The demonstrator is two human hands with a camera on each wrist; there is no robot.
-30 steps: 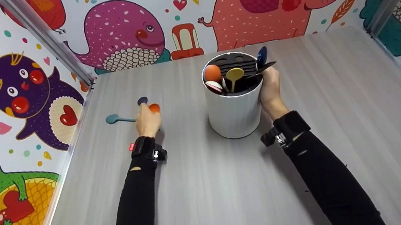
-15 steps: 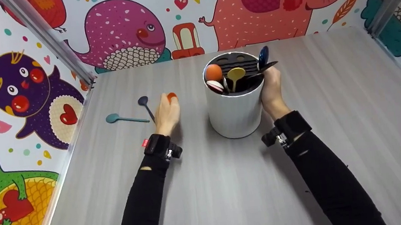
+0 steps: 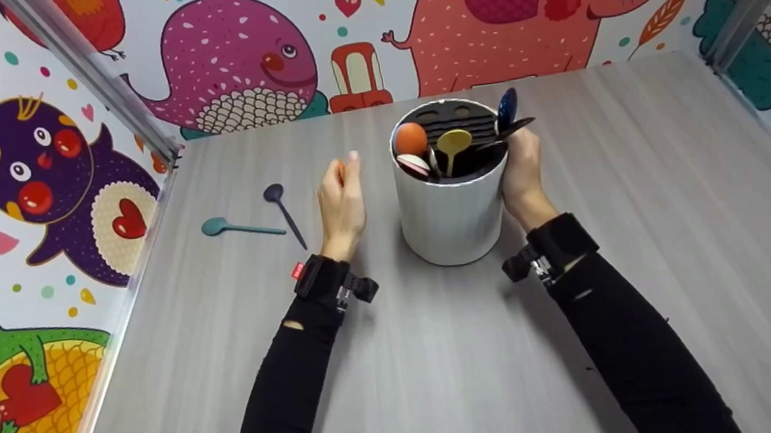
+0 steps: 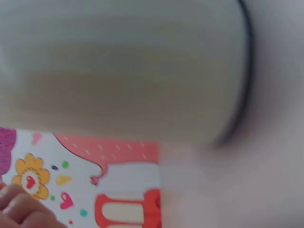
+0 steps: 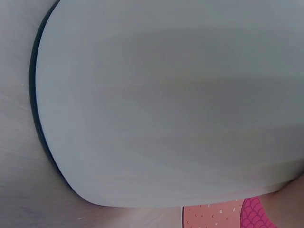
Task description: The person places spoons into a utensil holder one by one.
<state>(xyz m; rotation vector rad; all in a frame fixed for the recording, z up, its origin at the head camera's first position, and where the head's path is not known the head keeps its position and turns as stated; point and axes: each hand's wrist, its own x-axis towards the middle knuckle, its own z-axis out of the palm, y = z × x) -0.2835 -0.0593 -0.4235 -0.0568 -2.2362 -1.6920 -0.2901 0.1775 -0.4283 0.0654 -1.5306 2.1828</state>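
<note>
My left hand (image 3: 343, 203) is raised left of a white cylindrical utensil holder (image 3: 451, 227), apart from it. It pinches a small orange spoon (image 3: 348, 168), of which only a bit shows between the fingers. In the left wrist view, curled fingers (image 4: 23, 209) appear blurred in the lower corner. Against the holder's right side, my right hand (image 3: 523, 175) grips the wall; its fingertips are hidden behind. Inside the holder stand an orange round-headed utensil (image 3: 411, 139), a yellow spoon (image 3: 454, 142), a white-and-pink one (image 3: 414, 165), a glossy blue one (image 3: 507, 109) and a dark blade-like one (image 3: 515, 129).
A teal spoon (image 3: 242, 228) and a dark blue spoon (image 3: 285, 213) lie on the grey wood-look table (image 3: 432, 371), left of my left hand. Printed cartoon panels (image 3: 237, 59) wall the table at the back and the left.
My left hand has lifted the orange spoon from beside the other two spoons and moved right toward the holder, turning upright. My right hand and the holder have stayed in place.
</note>
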